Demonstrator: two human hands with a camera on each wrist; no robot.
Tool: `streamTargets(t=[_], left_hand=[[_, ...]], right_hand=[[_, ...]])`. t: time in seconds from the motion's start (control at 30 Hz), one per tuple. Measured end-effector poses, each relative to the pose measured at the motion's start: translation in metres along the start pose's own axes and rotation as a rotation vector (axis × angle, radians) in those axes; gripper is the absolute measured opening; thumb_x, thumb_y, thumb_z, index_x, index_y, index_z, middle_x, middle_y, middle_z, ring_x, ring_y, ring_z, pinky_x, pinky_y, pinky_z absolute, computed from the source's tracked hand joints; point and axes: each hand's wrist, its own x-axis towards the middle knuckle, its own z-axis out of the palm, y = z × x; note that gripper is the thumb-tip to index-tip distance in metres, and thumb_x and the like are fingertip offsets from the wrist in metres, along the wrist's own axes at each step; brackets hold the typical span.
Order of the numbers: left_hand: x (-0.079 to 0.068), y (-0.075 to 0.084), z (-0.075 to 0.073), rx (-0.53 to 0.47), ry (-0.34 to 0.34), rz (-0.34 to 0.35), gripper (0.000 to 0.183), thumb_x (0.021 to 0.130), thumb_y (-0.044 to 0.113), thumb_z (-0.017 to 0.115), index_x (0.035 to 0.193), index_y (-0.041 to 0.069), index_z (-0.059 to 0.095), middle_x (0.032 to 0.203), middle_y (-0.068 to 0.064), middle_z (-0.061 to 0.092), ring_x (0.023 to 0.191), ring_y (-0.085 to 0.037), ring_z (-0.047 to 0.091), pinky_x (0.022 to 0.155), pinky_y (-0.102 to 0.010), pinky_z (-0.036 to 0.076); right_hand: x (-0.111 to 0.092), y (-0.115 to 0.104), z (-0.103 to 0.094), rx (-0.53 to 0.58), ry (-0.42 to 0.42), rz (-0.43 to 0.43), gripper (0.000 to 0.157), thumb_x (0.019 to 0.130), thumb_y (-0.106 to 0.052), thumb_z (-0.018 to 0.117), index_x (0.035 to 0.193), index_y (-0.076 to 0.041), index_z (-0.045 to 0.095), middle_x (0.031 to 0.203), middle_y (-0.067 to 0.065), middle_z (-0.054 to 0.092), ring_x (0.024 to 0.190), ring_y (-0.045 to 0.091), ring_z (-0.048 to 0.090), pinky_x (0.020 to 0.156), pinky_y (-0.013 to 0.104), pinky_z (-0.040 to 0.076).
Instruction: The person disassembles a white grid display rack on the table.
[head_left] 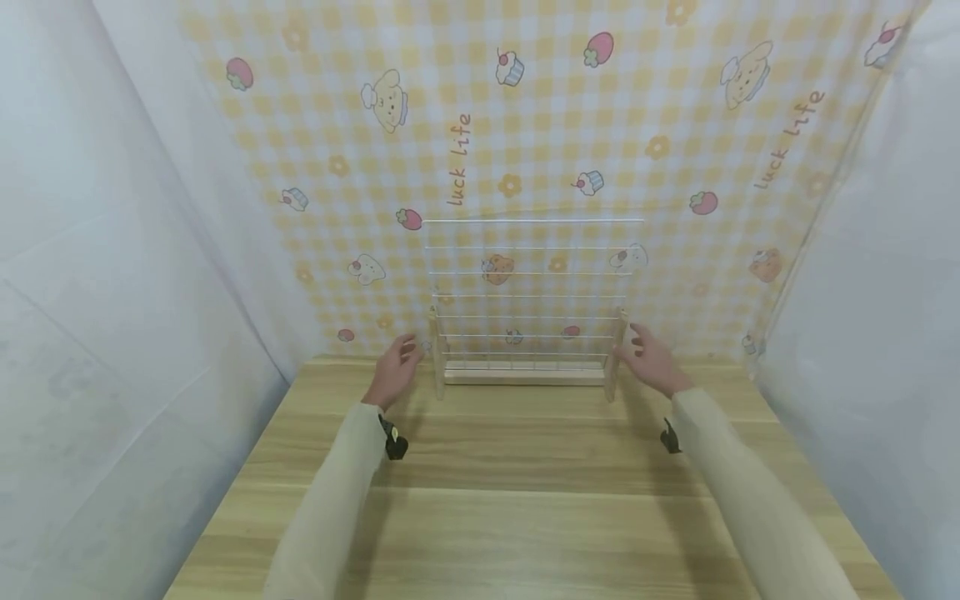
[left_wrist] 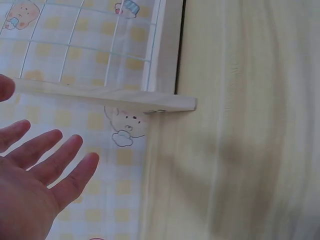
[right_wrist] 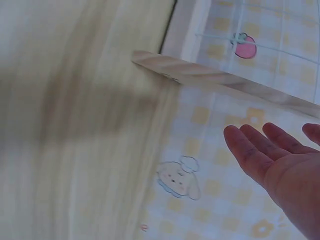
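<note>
A white wire grid rack [head_left: 525, 296] with wooden side posts and a wooden bottom bar [head_left: 525, 377] stands at the back of the wooden table. Beside its left post [head_left: 437, 358] is my left hand [head_left: 395, 369]; the left wrist view shows those fingers [left_wrist: 57, 160] spread and apart from the wood. My right hand [head_left: 654, 362] is by the right post [head_left: 617, 358]. In the right wrist view its fingers [right_wrist: 255, 150] are extended, with a gap between them and the post. Neither hand holds anything.
Behind the rack hangs a yellow checked cloth [head_left: 562, 125] printed with cartoon figures. White sheets [head_left: 112, 292] enclose both sides. The wooden tabletop [head_left: 517, 454] stretches toward me, with a seam across it. A dark strap device [head_left: 393, 442] sits at each wrist.
</note>
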Motion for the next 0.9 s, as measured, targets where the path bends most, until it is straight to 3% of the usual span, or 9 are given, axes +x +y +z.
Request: streamTargets(t=[0.27, 0.43, 0.57, 0.63, 0.73, 0.8, 0.9], left_hand=[[0.030, 0.022, -0.003, 0.014, -0.016, -0.035, 0.064, 0.103, 0.031, 0.046, 0.159, 0.010, 0.022, 0.158, -0.024, 0.036, 0.143, -0.043, 0.042, 0.113, -0.056, 0.041], [0.039, 0.031, 0.003, 0.004, -0.057, -0.054, 0.068, 0.103, 0.033, 0.048, 0.161, 0.016, 0.017, 0.165, -0.020, 0.027, 0.148, -0.040, 0.036, 0.118, -0.055, 0.036], [0.043, 0.032, 0.007, -0.001, -0.057, -0.072, 0.070, 0.102, 0.035, 0.050, 0.162, 0.021, 0.016, 0.168, -0.014, 0.023, 0.150, -0.038, 0.033, 0.119, -0.055, 0.033], [0.043, 0.033, 0.008, 0.002, -0.056, -0.073, 0.070, 0.102, 0.036, 0.050, 0.162, 0.022, 0.016, 0.168, -0.014, 0.022, 0.151, -0.038, 0.031, 0.120, -0.055, 0.032], [0.046, 0.033, 0.010, -0.004, -0.054, -0.075, 0.070, 0.101, 0.036, 0.050, 0.162, 0.023, 0.016, 0.167, -0.015, 0.024, 0.151, -0.038, 0.031, 0.121, -0.054, 0.032], [0.047, 0.033, 0.011, -0.015, -0.051, -0.079, 0.071, 0.101, 0.035, 0.050, 0.162, 0.023, 0.016, 0.166, -0.016, 0.025, 0.151, -0.037, 0.031, 0.121, -0.053, 0.031], [0.050, 0.035, 0.012, -0.050, -0.041, -0.087, 0.070, 0.101, 0.032, 0.051, 0.162, 0.024, 0.018, 0.167, -0.015, 0.025, 0.152, -0.035, 0.030, 0.122, -0.052, 0.031]], right_hand=[[0.015, -0.030, -0.016, -0.094, 0.026, -0.020, 0.080, 0.106, -0.045, 0.039, 0.156, 0.009, 0.008, 0.154, 0.040, 0.030, 0.140, 0.055, 0.036, 0.113, 0.065, 0.035], [0.018, -0.036, -0.010, -0.064, 0.036, -0.013, 0.070, 0.106, -0.029, 0.035, 0.155, 0.011, 0.004, 0.154, 0.041, 0.028, 0.141, 0.056, 0.034, 0.116, 0.063, 0.032], [0.021, -0.033, -0.005, -0.061, 0.079, -0.015, 0.066, 0.107, -0.025, 0.033, 0.158, 0.005, 0.004, 0.156, 0.038, 0.029, 0.140, 0.054, 0.037, 0.115, 0.062, 0.034], [0.024, -0.030, -0.003, -0.089, 0.115, -0.026, 0.063, 0.106, -0.023, 0.032, 0.158, 0.004, 0.008, 0.155, 0.036, 0.033, 0.129, 0.052, 0.050, 0.106, 0.059, 0.045], [0.029, -0.024, -0.001, -0.173, 0.206, -0.057, 0.057, 0.104, -0.018, 0.033, 0.156, 0.003, 0.023, 0.142, 0.035, 0.051, 0.093, 0.044, 0.066, 0.076, 0.047, 0.056], [0.032, -0.021, -0.001, -0.232, 0.267, -0.072, 0.053, 0.103, -0.016, 0.034, 0.153, 0.002, 0.032, 0.128, 0.035, 0.061, 0.071, 0.038, 0.063, 0.056, 0.038, 0.048], [0.034, -0.019, -0.002, -0.277, 0.322, -0.064, 0.050, 0.103, -0.016, 0.036, 0.150, 0.000, 0.041, 0.115, 0.034, 0.068, 0.063, 0.035, 0.062, 0.049, 0.033, 0.042]])
